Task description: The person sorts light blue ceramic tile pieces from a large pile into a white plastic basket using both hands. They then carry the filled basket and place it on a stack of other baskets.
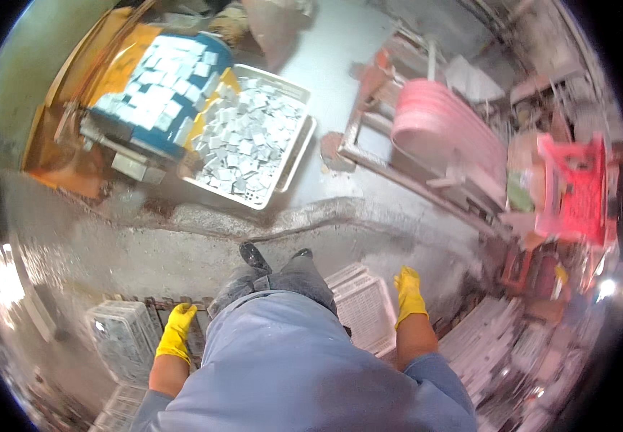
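Note:
Both my hands wear yellow rubber gloves and hang apart at my sides. My left hand (177,331) has its fingers curled in, with nothing seen in them, above a stack of whitish plastic crates (123,335). My right hand (409,294) is also curled closed with nothing showing in it; it appears beside the edge of a white slotted crate (360,302) that stands low by my leg. Ahead, a white basket (286,83) is heaped with small pale square tiles (243,144). More tiles lie on a blue conveyor belt (160,138) that ends at this basket.
A raised, uneven concrete ledge (297,217) crosses the floor before my black boots (254,255). To the right stand a metal frame (398,169), a pink ribbed tub (455,129) and a red plastic stool (578,191). Pale stacked slats (481,335) lie at the lower right.

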A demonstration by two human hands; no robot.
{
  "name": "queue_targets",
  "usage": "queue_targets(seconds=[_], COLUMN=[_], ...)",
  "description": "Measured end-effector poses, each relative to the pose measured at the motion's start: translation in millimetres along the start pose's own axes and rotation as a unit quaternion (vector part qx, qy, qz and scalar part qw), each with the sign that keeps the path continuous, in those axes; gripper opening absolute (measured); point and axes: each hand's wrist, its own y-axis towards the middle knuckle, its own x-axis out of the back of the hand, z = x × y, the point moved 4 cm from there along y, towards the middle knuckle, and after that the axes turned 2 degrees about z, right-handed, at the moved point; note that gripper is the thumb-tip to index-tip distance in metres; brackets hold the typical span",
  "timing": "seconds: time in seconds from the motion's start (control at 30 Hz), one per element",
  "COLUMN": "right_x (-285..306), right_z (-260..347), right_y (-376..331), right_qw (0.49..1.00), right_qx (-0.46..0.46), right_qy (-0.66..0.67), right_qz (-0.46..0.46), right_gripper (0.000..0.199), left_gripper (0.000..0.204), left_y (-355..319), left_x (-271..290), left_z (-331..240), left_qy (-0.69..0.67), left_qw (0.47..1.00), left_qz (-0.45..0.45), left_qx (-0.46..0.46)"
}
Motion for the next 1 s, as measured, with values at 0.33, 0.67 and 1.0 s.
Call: queue_targets(seconds=[0.33,0.67,1.0], right_x=[-217,-246,-582], right_z=[139,289,563], right_y=[-148,-57,-128], right_qw=[0.874,0.815,0.511], right_qx=[0.287,0.286,0.639], right_qy=[-0.311,-0.475,-0.493], right_qz=[0.239,0.170,0.296], right_gripper=[0.058,0.067,0.061], left_gripper=[0.071,0.075,0.052], left_y=[49,60,6], left_x=[40,-14,-117], left_z=[-67,-33,-122], left_qy=[-0.109,-0.164,-0.133], left_qw=[0.985,0.966,0.920], left_qz=[-0.123,-0.155,-0.326], left_qx=[-0.044,0.124,0.171])
